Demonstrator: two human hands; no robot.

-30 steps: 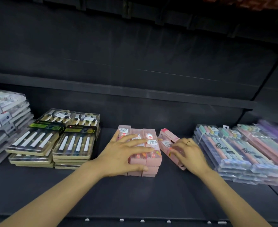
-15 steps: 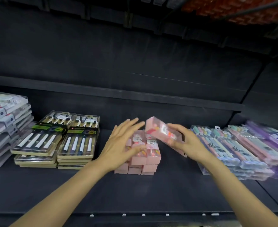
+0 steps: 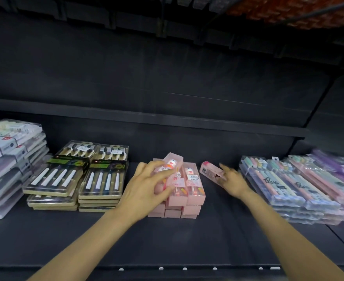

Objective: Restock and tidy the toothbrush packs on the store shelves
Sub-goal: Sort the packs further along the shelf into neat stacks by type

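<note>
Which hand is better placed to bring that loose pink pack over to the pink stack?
Right. The right hand already touches the loose pink pack, lying apart beside the pink stack. The left hand is occupied on the stack's top pack.

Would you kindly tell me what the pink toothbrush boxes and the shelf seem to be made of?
Pink toothbrush boxes: probably thin matte card with a clear plastic window, since the brushes show through the front.
Shelf: likely painted metal, dark and matte, with a thin straight edge; the material cannot be confirmed.
</note>
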